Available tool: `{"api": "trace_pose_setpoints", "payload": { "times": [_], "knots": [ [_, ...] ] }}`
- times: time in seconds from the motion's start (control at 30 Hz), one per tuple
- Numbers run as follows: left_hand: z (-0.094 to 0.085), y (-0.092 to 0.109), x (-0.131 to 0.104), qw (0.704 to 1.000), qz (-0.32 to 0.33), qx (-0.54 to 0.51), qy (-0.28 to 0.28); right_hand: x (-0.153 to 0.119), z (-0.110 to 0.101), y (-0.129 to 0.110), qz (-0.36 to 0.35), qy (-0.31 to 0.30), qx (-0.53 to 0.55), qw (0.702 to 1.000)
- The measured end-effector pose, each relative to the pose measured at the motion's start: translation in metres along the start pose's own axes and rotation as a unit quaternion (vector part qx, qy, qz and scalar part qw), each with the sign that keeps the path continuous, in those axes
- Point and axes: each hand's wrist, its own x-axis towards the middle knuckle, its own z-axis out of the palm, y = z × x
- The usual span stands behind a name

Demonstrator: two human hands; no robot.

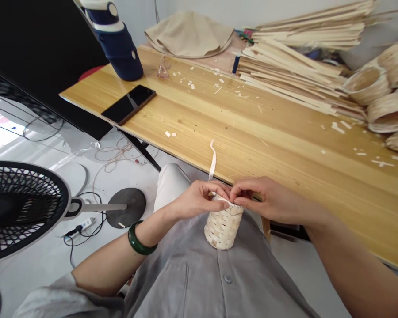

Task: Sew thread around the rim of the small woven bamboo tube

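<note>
A small woven basket (pixel 223 227) of pale wood strips rests against my grey shirt, below the table's front edge. My left hand (pixel 207 197) is closed on its rim from the left, thumb on the near side and fingers over the top. At the rim's right side my right hand (pixel 254 197) pinches with thumb and fingertips close together, touching the edge. A thin dark thread seems to loop on the basket's wall just below the rim. One loose pale strip (pixel 212 163) sticks up from the rim and curls toward the table. The fingers hide most of the basket's opening.
On the wooden table (pixel 192 115) lie a phone (pixel 129 104), a dark blue bottle (pixel 119 51), a blue thread spool (pixel 236 63), bundled wood strips (pixel 295 75), scattered chips and a beige cloth (pixel 189 35). Several woven baskets (pixel 368 86) stand at right. A fan (pixel 23 207) is at left.
</note>
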Motion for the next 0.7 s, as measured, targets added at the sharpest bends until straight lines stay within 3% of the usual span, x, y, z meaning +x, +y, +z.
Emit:
{"api": "trace_pose_setpoints", "payload": {
  "times": [0.07, 0.17, 0.27, 0.37, 0.6, 0.7],
  "knots": [
    [0.0, 0.003, 0.0, 1.0, 0.004, 0.01, 0.009, -0.001, 0.001, -0.004, 0.001, 0.022, -0.01, 1.0],
    [-0.001, 0.013, -0.001, 0.999, 0.019, 0.035, 0.025, -0.007, 0.0, -0.008, 0.03, 0.106, -0.022, 0.994],
    [0.0, 0.026, -0.004, 0.997, 0.036, 0.049, 0.052, -0.022, -0.005, -0.009, 0.067, 0.178, 0.062, 0.98],
    [0.001, 0.038, -0.009, 0.992, 0.06, 0.075, 0.087, -0.041, -0.008, -0.007, 0.083, 0.186, 0.159, 0.966],
    [-0.004, 0.052, -0.015, 0.972, 0.131, 0.129, 0.144, -0.075, 0.005, 0.011, 0.105, 0.186, 0.214, 0.953],
    [-0.006, 0.055, -0.015, 0.961, 0.157, 0.123, 0.191, -0.09, 0.01, 0.021, 0.077, 0.182, 0.3, 0.933]
  ]
}}
